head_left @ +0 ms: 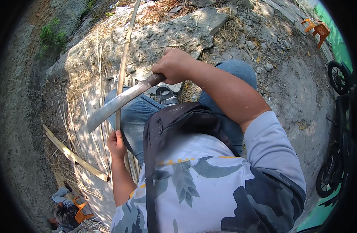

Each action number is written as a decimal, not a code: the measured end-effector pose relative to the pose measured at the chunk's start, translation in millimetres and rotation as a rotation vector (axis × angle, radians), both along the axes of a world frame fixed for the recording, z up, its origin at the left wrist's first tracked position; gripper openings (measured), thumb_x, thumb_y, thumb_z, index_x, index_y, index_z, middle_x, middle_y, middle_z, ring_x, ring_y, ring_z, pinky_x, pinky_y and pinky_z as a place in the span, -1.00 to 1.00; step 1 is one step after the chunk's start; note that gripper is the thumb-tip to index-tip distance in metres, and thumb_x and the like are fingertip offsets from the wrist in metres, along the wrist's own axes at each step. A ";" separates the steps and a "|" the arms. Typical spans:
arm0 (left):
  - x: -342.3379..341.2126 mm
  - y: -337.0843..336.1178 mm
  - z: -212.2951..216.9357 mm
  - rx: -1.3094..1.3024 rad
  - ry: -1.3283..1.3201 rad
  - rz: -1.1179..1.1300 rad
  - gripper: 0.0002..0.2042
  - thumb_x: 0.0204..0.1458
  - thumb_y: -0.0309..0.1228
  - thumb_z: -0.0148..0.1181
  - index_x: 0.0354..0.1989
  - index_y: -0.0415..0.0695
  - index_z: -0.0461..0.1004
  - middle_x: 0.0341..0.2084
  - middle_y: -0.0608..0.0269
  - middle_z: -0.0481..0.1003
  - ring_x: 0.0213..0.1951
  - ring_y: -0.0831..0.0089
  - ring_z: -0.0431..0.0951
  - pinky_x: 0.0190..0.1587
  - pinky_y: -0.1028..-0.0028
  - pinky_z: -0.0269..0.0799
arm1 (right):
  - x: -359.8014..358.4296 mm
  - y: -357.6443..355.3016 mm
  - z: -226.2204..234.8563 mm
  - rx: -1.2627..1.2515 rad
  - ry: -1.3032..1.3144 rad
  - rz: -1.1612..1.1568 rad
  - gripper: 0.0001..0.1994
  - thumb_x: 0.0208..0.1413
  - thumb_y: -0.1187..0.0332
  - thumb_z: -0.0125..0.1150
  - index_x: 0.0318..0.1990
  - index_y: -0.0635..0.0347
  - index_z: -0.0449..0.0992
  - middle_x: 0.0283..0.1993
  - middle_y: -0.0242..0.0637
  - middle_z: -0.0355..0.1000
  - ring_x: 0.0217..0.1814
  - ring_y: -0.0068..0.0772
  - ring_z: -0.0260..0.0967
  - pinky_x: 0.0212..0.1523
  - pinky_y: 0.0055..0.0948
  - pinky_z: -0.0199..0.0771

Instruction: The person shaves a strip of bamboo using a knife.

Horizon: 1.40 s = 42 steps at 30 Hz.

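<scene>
My right hand (174,66) is wrapped round the dark handle of a machete (126,98), out in front of my chest. Its long, slightly curved blade slants down to the left. Across a long, flat bamboo strip (124,62) the blade lies, above my left knee; whether the two touch I cannot tell. Low on my left side, my left hand (116,144) pinches the strip's near end. From there the strip runs away from me, over the concrete slab, and out of the top of the picture.
Thin bamboo strips (100,77) and a split bamboo length (75,159) lie on the ground to my left. A broken concrete slab (174,37) is ahead. A person (66,209) sits on an orange chair behind left. A motorbike (337,128) stands at right.
</scene>
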State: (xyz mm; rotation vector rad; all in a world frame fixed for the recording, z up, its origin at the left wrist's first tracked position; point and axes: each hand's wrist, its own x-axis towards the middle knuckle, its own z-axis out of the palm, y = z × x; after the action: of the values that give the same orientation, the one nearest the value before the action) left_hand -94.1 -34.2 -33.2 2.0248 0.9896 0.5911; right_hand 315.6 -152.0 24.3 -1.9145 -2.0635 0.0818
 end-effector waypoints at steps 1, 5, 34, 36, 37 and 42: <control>0.9 -0.5 0.2 -0.001 -0.002 0.005 -0.59 0.39 -0.28 0.11 -0.55 -0.17 0.27 -0.67 0.51 0.20 -0.51 0.69 0.13 -0.50 0.50 0.03 | -2.5 0.6 2.4 -0.016 -0.024 0.027 -0.82 -0.18 0.24 0.38 -0.36 -0.07 0.57 -0.43 -0.35 0.57 -0.29 -0.12 0.57 -0.07 -0.18 0.48; 1.3 -3.6 1.7 0.051 0.037 0.020 -0.59 0.39 -0.28 0.10 -0.55 -0.17 0.27 -0.68 0.50 0.21 -0.51 0.69 0.13 -0.51 0.49 0.04 | 1.3 0.8 2.5 -0.023 -0.054 0.049 -0.79 -0.19 0.22 0.38 -0.34 -0.07 0.57 -0.43 -0.35 0.57 -0.30 -0.13 0.56 -0.07 -0.18 0.47; 10.9 -9.2 18.1 0.063 0.111 0.048 -0.61 0.37 -0.27 0.11 -0.52 -0.24 0.39 -0.67 0.36 0.30 -0.53 0.59 0.22 -0.49 0.44 0.18 | -2.8 -1.7 0.1 0.016 -0.079 0.061 -0.80 -0.21 0.22 0.39 -0.37 -0.11 0.56 -0.48 -0.43 0.55 -0.34 -0.24 0.56 -0.07 -0.26 0.42; 13.0 -9.2 18.2 0.037 0.094 0.050 -0.60 0.37 -0.27 0.11 -0.53 -0.24 0.39 -0.67 0.36 0.30 -0.53 0.59 0.22 -0.48 0.44 0.19 | -4.0 -1.0 0.0 0.019 -0.081 0.075 -0.81 -0.22 0.22 0.39 -0.38 -0.11 0.55 -0.49 -0.43 0.55 -0.34 -0.24 0.56 -0.06 -0.26 0.43; 13.7 -9.3 17.9 0.012 0.078 0.050 -0.60 0.37 -0.27 0.12 -0.53 -0.24 0.38 -0.67 0.36 0.31 -0.52 0.59 0.22 -0.48 0.44 0.21 | -4.1 -0.9 0.1 0.027 -0.081 0.084 -0.80 -0.23 0.22 0.39 -0.38 -0.11 0.55 -0.49 -0.43 0.55 -0.34 -0.24 0.55 -0.06 -0.27 0.43; 10.1 -3.4 16.0 -0.019 0.085 0.045 -0.59 0.38 -0.26 0.12 -0.55 -0.21 0.36 -0.67 0.38 0.29 -0.52 0.60 0.21 -0.47 0.45 0.20 | -0.7 -2.8 0.1 0.063 -0.075 0.070 -0.81 -0.24 0.22 0.39 -0.39 -0.12 0.55 -0.49 -0.43 0.54 -0.35 -0.23 0.54 -0.07 -0.26 0.44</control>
State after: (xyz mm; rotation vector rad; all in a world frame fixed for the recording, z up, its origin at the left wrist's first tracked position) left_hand -84.0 -37.7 -17.2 2.0302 1.0891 0.5211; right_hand 315.0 -154.8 24.4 -1.8345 -2.1556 -0.0385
